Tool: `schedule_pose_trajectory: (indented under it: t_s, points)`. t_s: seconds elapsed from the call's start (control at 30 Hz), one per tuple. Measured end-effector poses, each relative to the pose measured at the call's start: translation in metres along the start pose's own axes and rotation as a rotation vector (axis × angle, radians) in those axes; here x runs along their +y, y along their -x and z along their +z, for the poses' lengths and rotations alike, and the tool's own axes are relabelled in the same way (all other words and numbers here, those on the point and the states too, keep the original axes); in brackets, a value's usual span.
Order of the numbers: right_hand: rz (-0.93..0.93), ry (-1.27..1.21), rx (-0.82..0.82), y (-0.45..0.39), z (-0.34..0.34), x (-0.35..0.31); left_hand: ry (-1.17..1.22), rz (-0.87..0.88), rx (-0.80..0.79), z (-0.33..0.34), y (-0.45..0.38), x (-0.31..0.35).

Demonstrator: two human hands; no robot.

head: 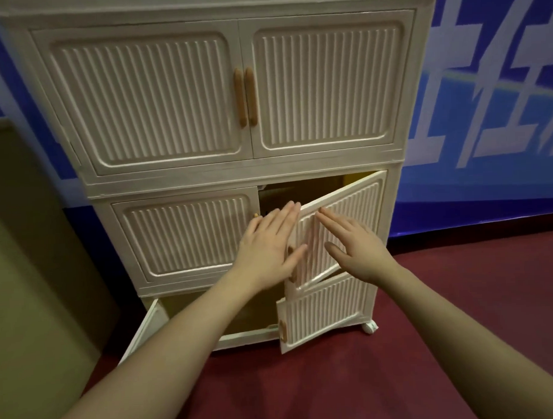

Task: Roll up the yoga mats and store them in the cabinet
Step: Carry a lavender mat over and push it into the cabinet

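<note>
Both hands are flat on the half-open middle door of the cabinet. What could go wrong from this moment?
1. The left hand lies over the door's free edge, near the gap; if the middle door swings shut, its fingers might get pinched against the frame.
2. The bottom doors stand open below; a knee or foot could knock them.
3. The cabinet has a wheel, so a hard push from the right hand might roll it.

Dark red carpet [429, 313] meets a blue-and-white banner wall [485, 108].
</note>
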State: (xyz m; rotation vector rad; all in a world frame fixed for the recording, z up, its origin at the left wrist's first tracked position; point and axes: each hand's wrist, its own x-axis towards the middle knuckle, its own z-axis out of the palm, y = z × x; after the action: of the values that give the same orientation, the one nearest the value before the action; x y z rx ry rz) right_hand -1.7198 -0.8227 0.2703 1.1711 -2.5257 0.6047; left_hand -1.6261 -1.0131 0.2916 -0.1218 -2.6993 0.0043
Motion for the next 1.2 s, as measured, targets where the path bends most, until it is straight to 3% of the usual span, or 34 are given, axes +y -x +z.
schedule_pose_trajectory:
  t_s: [0.2, 0.37, 0.6, 0.87, 1.03, 1.2]
  points:
    - [0.017, 0.101, 0.012, -0.038, 0.034, -0.001, -0.189, 0.009, -0.035, 0.011, -0.019, -0.037]
    - [0.094, 0.157, -0.05, -0.067, 0.06, -0.003, -0.234, -0.018, -0.158, 0.04, -0.023, -0.057]
    - [0.112, 0.328, -0.102, -0.08, 0.07, 0.0, -0.293, -0.074, -0.18, 0.055, -0.039, -0.079]
    - [0.07, 0.236, -0.002, -0.084, 0.078, 0.003, -0.11, -0.044, -0.112, 0.067, -0.041, -0.071]
    - [0.14, 0.111, -0.088, -0.068, 0.027, -0.004, 0.136, -0.194, -0.183, 0.03, -0.046, -0.051]
    - [0.205, 0.064, -0.073, -0.061, -0.071, -0.026, 0.223, -0.246, -0.229, -0.056, -0.051, -0.036]
